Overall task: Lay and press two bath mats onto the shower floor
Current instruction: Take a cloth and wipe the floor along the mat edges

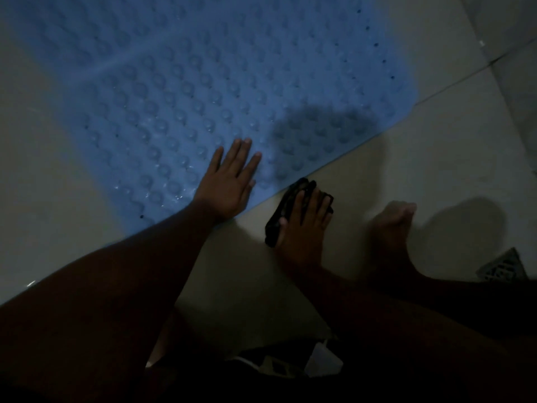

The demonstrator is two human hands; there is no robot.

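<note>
Down on the pale shower floor (pixel 453 158) one blue bath mat (pixel 203 82) lies flat, the left grip (pixel 229 181), fingers spread, pressing its near edge; the right grip I cannot tell in this gloom. First mat's pressing seems in hand; next, I judge, firm pushes along the rest, then the second mat.

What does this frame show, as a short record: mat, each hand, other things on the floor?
mat: blue bath mat lying flat on the tiled floor; one mat in view
left hand: flat, fingers straight, pressing the mat near its edge
right hand: fingers spread over a black object on the floor, beside the mat
other: bare foot; floor drain
lighting: dim
</note>
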